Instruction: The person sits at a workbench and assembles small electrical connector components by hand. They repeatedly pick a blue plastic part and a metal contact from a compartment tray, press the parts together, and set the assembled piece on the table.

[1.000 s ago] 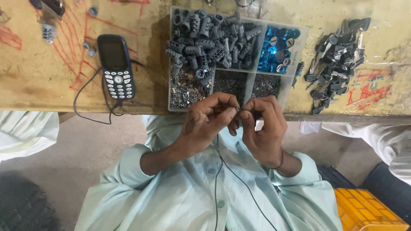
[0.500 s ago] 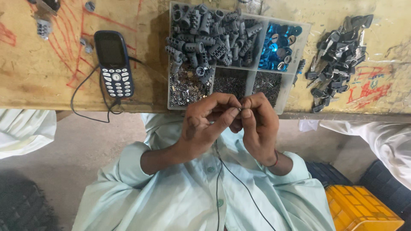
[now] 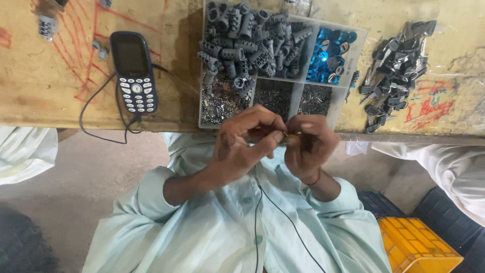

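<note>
**Two hands pinch a tiny metal part at the edge of the surface**

The left hand (image 3: pixel 242 144) and the right hand (image 3: pixel 309 144) meet fingertip to fingertip just below the near edge of the wooden surface (image 3: pixel 60 86), over the person's lap. Between them sits a small metal part (image 3: pixel 286 134), mostly hidden by the fingers; only a dark glint shows where thumb and forefinger of the left hand close on it. The right hand curls around from the other side, its grip closed too, though what exactly it holds is hidden by the fingers.

The part looks light, stiff and hard, probably smooth metal, so it is likely to slip or drop if pinched loosely. I judge the safest hold is a fingertip pinch across its sides, close to the body, as both hands do here. It seems too small to break, but easy to lose on the floor below.

Both wrists are bent inward, knuckles turned up to the camera, forearms coming in from pale green sleeves.

Just beyond the hands a clear compartment tray (image 3: pixel 204 76) rests on the surface, holding grey ribbed cylinders (image 3: pixel 247 35), blue round pieces (image 3: pixel 331 55) and fine metal bits (image 3: pixel 273 101). A dark keypad phone (image 3: pixel 133 71) with a black cable lies to the left of the tray, and a heap of dark keys (image 3: pixel 391 71) to its right.
</note>
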A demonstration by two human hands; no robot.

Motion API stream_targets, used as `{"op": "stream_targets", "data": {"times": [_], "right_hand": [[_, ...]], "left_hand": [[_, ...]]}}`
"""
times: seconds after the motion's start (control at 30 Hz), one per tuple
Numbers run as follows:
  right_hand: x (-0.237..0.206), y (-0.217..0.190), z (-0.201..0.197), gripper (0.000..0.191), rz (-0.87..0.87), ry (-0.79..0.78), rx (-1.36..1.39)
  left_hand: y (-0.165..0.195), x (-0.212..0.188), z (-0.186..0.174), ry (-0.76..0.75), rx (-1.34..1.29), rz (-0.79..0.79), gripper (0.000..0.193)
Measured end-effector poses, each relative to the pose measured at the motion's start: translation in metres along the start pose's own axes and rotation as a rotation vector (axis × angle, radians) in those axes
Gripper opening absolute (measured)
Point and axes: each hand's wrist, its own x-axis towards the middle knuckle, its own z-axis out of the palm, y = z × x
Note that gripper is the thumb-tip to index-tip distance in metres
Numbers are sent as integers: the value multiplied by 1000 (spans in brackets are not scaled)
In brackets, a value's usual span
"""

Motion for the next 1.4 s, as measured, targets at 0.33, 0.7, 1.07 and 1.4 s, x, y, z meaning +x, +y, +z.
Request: {"op": "stream_targets", "data": {"times": [0.33,0.7,1.07,1.4], "right_hand": [[55,-15,-37,31,390,-502,438],[136,-15,-33,19,492,-395,10],[55,-43,-44,40,-31,-424,-306],[66,-50,-50,52,-219,-524,-412]], "left_hand": [[4,4,-27,-217,79,-190,23],[-22,12,-23,-153,-128,-148,20],[-1,3,-5,-50,-151,-299,19],[-5,-4,3,99,-68,-223,15]]}}
